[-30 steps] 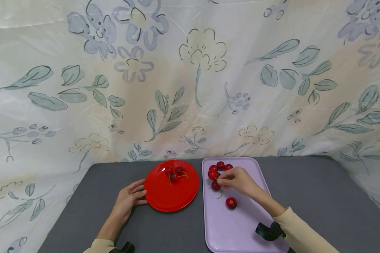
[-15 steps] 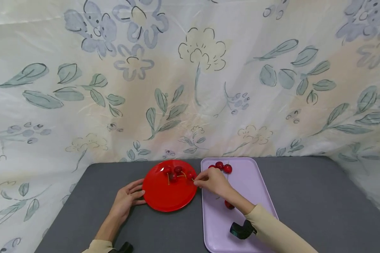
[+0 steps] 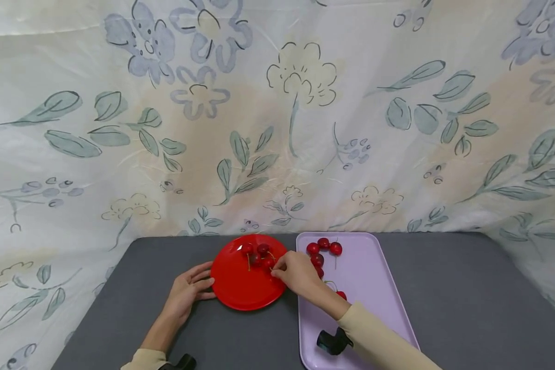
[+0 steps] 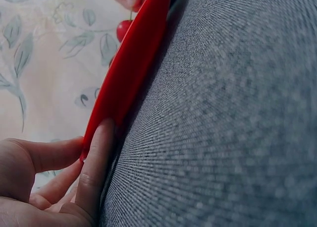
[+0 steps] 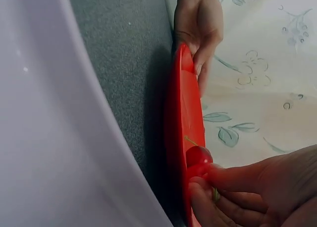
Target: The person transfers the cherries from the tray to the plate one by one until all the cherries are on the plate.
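Note:
My left hand [image 3: 183, 295] grips the left rim of a round red plate [image 3: 247, 293], thumb above and a finger beneath in the left wrist view. Over the plate's right side, my right hand [image 3: 300, 275] pinches a cherry [image 3: 268, 263] by its green stem. That cherry [image 4: 123, 30] hangs by the stem beneath the fingertips in the left wrist view. Several other cherries [image 3: 247, 248] lie together toward the plate's back. In the right wrist view, the right hand's fingers partly cover the red fruit.
A lilac rectangular tray [image 3: 370, 293] stands right of the plate, with several cherries [image 3: 323, 243] near its back left. The right forearm crosses it and partly hides one cherry [image 3: 341, 295]. Beneath lies a dark grey tabletop [image 3: 453, 288]; a floral cloth [image 3: 305, 154] hangs behind.
My right hand has carried one cherry by its stem from the tray leftward over the red plate, beside the cherries there. The left hand has stayed at the plate's rim.

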Demonstrator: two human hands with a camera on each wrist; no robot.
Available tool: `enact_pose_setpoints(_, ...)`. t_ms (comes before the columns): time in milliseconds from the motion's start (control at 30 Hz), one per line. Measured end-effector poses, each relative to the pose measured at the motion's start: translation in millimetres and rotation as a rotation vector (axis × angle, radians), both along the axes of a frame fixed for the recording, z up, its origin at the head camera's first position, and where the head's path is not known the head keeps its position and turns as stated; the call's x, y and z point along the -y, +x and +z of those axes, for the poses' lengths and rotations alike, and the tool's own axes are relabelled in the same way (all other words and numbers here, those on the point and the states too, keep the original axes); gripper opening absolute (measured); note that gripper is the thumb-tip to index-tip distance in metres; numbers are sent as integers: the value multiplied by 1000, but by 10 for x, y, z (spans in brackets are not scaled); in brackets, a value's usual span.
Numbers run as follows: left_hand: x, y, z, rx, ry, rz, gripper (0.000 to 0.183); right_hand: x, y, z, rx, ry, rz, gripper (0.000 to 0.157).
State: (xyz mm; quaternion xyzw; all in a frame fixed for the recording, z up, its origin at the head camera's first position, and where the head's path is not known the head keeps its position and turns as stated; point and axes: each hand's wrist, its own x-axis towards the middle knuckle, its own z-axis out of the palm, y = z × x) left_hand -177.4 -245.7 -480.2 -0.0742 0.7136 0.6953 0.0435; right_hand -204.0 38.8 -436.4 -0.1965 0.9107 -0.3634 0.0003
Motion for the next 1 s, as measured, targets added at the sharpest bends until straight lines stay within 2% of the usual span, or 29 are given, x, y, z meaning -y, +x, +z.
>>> enact_pose_setpoints(367, -13, 1, 38, 0, -7, -4, 49, 38, -95, 17, 65, 5, -48, 10)
enact_pose_setpoints(567, -15, 15, 36, 15, -10, 11, 49, -1, -65, 45, 57, -4, -28, 16)
enact_pose_setpoints(667, -8, 27, 26, 23, -8, 14, 50, -72, -31, 125, 18, -14, -26, 18)
enact_pose_setpoints(800, -6, 24, 22, 20, -5, 13, 49, -243, -37, 333, -31, -30, -64, 11)
enact_pose_setpoints(1000, -9, 9, 35, 18, -8, 11, 50, -598, -92, 608, 51, -11, -127, 11)
